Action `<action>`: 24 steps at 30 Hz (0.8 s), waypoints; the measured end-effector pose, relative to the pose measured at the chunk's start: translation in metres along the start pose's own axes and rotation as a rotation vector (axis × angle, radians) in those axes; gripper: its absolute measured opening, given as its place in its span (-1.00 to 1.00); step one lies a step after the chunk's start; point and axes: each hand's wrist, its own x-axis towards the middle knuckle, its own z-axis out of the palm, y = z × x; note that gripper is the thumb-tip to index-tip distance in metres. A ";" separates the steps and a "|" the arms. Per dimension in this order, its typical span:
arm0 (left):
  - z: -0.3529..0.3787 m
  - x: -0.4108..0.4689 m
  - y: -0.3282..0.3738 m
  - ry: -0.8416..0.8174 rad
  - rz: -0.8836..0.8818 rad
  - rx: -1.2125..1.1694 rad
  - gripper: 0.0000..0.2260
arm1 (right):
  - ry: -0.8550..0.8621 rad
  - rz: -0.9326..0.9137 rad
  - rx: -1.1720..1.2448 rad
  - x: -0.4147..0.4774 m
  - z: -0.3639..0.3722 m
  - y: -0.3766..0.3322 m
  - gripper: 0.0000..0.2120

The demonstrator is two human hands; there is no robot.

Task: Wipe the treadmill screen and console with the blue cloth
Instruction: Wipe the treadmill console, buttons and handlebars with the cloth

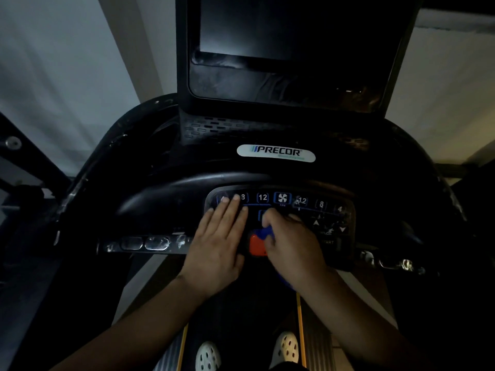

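Observation:
The treadmill's dark screen (pixel 267 33) stands upright at the top, streaked along its lower bezel. Below it the black console (pixel 166 194) carries a lit keypad (pixel 308 202) with numbered buttons and a fan key. My left hand (pixel 219 242) lies flat on the keypad's left part, fingers spread. My right hand (pixel 292 245) is closed on the blue cloth (pixel 263 234), pressing it onto the keypad's middle, just above an orange-red stop button (pixel 255 245). Most of the cloth is hidden under the hand; a bit shows below the wrist.
A white Precor badge (pixel 276 153) sits above the keypad. Silver grip sensors on the crossbar lie at the left (pixel 146 243) and right (pixel 393 263). White perforated shoes (pixel 286 346) stand on the belt below. Pale curtains hang at the left.

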 end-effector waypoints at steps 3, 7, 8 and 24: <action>0.003 0.002 0.005 -0.030 0.054 0.027 -0.21 | 0.014 0.120 -0.047 -0.006 -0.012 0.022 -0.80; 0.004 0.003 0.011 -0.053 0.051 0.041 -0.23 | 0.063 0.107 -0.019 -0.005 -0.011 0.009 -0.79; 0.004 0.002 0.012 -0.050 0.056 0.040 -0.24 | 0.040 0.066 -0.016 -0.006 -0.005 0.003 -0.81; 0.015 -0.002 0.015 -0.057 0.054 0.032 -0.20 | 0.178 0.205 0.047 -0.009 -0.010 0.040 -0.80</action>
